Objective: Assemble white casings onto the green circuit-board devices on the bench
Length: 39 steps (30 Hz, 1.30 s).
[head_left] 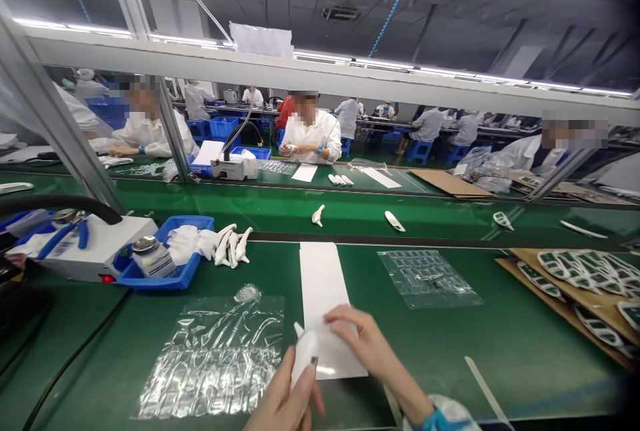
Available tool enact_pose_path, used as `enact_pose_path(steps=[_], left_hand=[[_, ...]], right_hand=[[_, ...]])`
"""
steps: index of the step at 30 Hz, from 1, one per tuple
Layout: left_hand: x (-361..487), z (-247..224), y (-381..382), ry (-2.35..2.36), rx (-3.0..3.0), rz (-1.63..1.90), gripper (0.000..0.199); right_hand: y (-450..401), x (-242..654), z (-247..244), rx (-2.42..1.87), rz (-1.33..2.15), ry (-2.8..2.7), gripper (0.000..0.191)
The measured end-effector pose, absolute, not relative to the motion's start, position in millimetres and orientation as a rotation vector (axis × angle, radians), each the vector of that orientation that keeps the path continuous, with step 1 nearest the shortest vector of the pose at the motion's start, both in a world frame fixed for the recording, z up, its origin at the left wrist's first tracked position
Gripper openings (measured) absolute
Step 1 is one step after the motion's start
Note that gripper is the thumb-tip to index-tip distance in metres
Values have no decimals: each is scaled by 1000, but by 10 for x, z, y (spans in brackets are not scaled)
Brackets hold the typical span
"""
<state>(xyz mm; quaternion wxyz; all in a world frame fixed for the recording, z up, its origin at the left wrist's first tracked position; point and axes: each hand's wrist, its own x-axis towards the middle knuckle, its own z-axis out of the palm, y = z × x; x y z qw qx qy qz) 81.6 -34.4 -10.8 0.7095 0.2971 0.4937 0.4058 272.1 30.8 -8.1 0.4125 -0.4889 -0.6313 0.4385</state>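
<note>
In the lower middle of the head view, my left hand (286, 396) is closed around a white plastic housing (303, 354) with a small dark slot near my thumb. My right hand (361, 338) is just right of it, over a white paper strip (320, 278). Its fingers are bent but apart, with nothing visible between them; the thumb is hard to make out. Left of the housing lies a clear plastic sheet of pockets (210, 364). A smaller clear sheet (425, 274) with rows of pieces rests right of the paper.
A blue bin (187, 278) holds a jar (153, 256) and white cloths; curved white parts (233, 246) lie beside it. A grey box (100, 244) stands at left. Cardboard trays (565, 284) of oval green-and-white parts are at right. Single parts lie on the green belt (350, 211). A co-worker (313, 131) sits opposite.
</note>
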Motion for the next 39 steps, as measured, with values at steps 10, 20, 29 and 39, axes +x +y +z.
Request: enact_pose_path(steps=[10, 20, 29, 39], left_hand=[[1288, -190, 416, 1059, 672, 1003, 58], [1302, -336, 402, 1062, 761, 1030, 52], [1184, -39, 270, 916, 631, 998, 64], [1072, 25, 174, 1023, 563, 1065, 64]], right_hand=[[995, 3285, -467, -1381, 815, -1864, 11], [1018, 3234, -429, -1437, 827, -1729, 14], [502, 2638, 189, -1137, 1215, -1596, 15], [464, 2250, 344, -1119, 1136, -1657, 18]])
